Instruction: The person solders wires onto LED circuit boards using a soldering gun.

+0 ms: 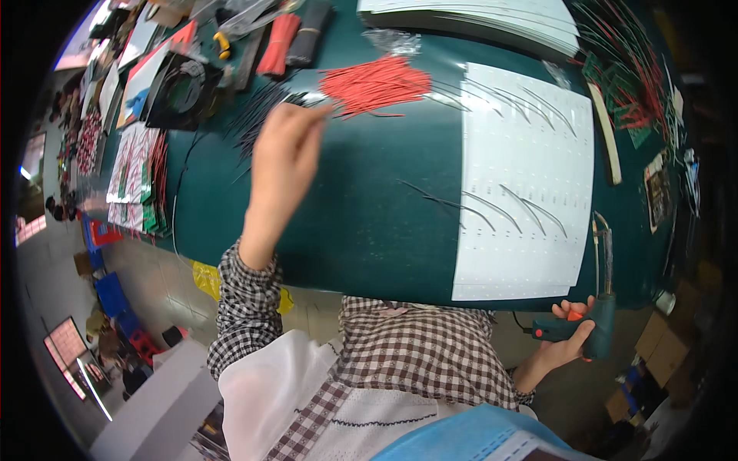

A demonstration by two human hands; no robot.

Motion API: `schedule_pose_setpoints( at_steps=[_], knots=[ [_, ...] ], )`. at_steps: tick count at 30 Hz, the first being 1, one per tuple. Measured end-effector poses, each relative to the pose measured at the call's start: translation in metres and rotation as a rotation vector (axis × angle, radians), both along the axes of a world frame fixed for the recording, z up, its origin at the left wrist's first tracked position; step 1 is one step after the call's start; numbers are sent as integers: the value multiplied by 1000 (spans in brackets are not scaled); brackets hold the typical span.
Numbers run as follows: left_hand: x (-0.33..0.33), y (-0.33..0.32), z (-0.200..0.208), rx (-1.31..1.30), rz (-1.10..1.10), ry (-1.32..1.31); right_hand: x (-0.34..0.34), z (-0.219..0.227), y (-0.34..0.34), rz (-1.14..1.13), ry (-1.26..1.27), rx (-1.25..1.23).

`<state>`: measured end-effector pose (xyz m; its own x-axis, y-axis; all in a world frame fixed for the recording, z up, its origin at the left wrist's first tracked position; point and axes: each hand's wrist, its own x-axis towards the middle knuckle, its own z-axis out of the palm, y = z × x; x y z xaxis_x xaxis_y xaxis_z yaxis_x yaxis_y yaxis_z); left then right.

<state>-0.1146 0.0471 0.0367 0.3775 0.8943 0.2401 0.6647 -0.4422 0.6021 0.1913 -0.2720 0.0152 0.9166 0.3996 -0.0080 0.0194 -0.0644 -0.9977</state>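
My left hand (284, 154) is over the table, its thumb and fingers drawn together in a pinch. Whatever is between the fingertips is too small to make out. Beside them lie a loose pile of short red wires (377, 83) and a spread of black wires (254, 115). Near the table's right front edge, my right hand (567, 344) is wrapped round a dark green soldering gun (603, 326), its tip upward. Between the hands lies a white circuit board panel (523, 165) with small printed marks. Several black wires (484, 211) lie across it in two rows.
A stack of white panels (477, 19) stands at the back. Bundled red wires (280, 44) and a black holder with a coil (183, 92) are at the back left. Wired boards (137, 180) pile up at the left edge; green boards with red wires (626, 100) lie at the right.
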Motion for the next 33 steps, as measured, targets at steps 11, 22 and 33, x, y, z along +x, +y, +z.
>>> schedule_pose_setpoints(
  at_steps=[11,22,33],
  knots=[
    [27,37,-25,251,-169,28,7,0,12,200,-34,35],
    [55,39,-37,-100,40,214,0,0,4,153,-28,51],
    [53,46,-44,279,-476,312,1,-8,0,169,11,55]
  ],
)
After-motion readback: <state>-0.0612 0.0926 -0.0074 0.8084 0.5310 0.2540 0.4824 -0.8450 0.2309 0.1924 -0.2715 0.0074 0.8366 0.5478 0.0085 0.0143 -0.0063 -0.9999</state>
